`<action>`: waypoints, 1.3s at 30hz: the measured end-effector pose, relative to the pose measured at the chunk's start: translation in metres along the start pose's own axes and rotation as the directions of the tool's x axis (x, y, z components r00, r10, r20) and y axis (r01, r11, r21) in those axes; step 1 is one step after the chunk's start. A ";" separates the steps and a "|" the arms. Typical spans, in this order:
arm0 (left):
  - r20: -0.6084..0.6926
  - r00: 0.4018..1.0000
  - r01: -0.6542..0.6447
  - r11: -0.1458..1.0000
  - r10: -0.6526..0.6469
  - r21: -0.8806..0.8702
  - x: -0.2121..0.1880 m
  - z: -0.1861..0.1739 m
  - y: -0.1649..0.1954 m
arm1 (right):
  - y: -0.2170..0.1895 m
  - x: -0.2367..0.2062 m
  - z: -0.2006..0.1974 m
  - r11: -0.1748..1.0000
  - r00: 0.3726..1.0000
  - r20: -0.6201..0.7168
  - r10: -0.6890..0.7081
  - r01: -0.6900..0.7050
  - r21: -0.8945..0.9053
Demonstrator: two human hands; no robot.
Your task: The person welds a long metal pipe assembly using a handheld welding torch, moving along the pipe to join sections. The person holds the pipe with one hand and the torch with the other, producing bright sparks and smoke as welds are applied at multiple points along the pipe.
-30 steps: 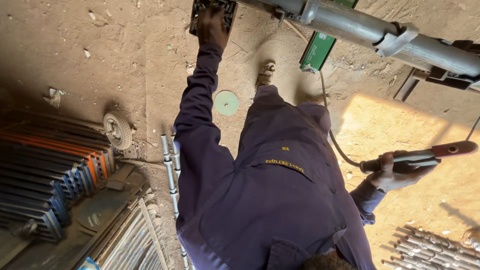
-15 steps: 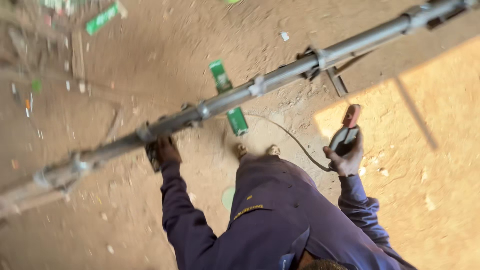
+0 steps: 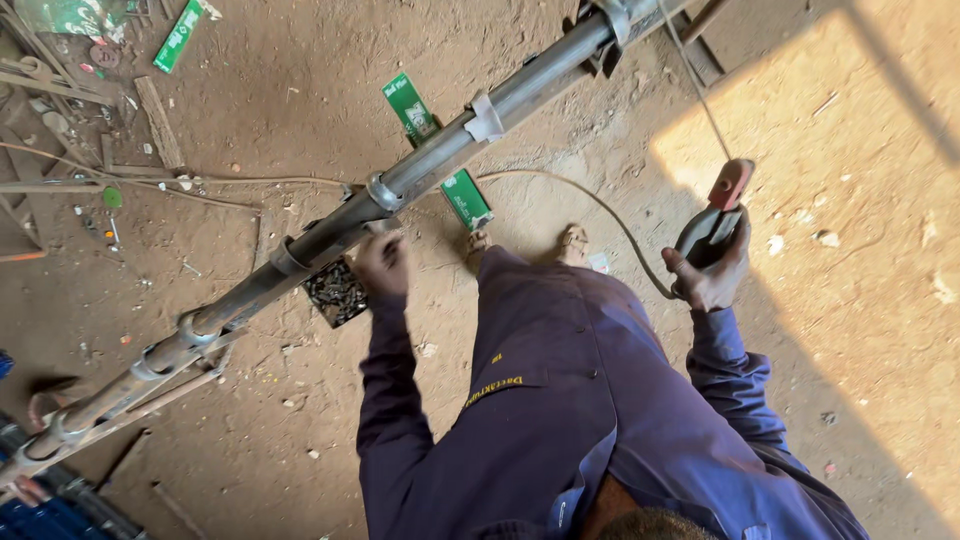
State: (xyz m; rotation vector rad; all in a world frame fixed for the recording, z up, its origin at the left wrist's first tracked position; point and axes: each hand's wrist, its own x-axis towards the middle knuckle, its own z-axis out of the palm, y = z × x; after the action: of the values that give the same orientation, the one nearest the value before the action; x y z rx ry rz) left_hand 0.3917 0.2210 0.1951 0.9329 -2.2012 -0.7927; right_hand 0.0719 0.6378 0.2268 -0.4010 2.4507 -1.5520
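Dusty workshop floor (image 3: 200, 420), left hand (image 3: 383, 265) grasping dark plate (image 3: 335, 292) under pipe (image 3: 400, 180), right hand (image 3: 712, 270) clenched on welding holder (image 3: 715, 225)

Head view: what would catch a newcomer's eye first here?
A long grey steel pipe with welded rings runs diagonally across the dirt floor. The left hand reaches up to its underside beside a small dark plate. At right, the right hand grips a red-tipped welding electrode holder in sunlight.
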 end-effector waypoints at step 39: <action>0.455 0.883 -0.185 0.976 0.115 0.112 0.241 0.218 0.109 | -0.085 -0.167 0.134 0.994 0.961 -0.258 0.099 -0.109 -0.023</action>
State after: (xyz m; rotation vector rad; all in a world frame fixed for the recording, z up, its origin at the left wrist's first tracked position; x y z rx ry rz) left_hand 0.0544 0.1592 0.2071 0.6830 -2.7313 -0.8374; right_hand 0.2817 0.5466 0.2530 -0.0770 2.6460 -1.6047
